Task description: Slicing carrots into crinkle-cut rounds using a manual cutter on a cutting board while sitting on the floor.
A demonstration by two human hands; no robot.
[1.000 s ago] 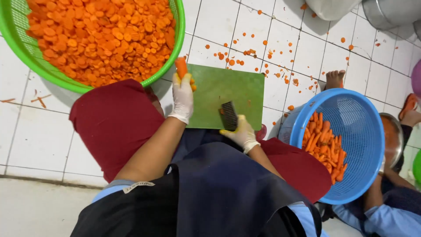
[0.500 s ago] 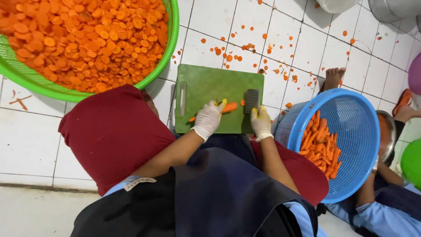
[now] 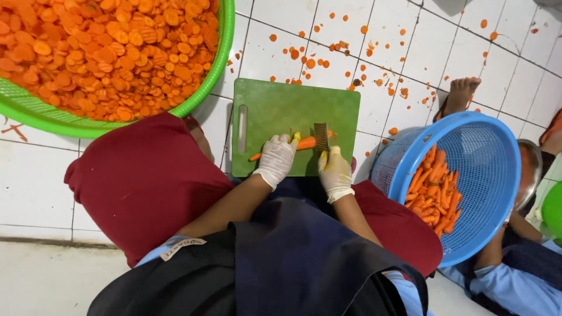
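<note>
A green cutting board [image 3: 281, 105] lies on the white tiled floor in front of my knees. My left hand [image 3: 276, 159], in a white glove, pins a whole carrot [image 3: 304, 143] flat on the board. My right hand [image 3: 335, 172], also gloved, grips a crinkle-blade cutter [image 3: 321, 136] whose blade stands across the carrot's right end.
A large green basket [image 3: 218, 64] of sliced carrot sits at the upper left. A blue basket [image 3: 486, 175] of whole peeled carrots stands at the right. Carrot slices [image 3: 310, 58] are scattered over the tiles beyond the board. Another person's bare foot [image 3: 459, 93] and blue sleeve [image 3: 503, 281] are at the right.
My left hand brought a carrot from near the green basket down onto the board and now holds it there. My right hand moved the cutter onto the carrot.
</note>
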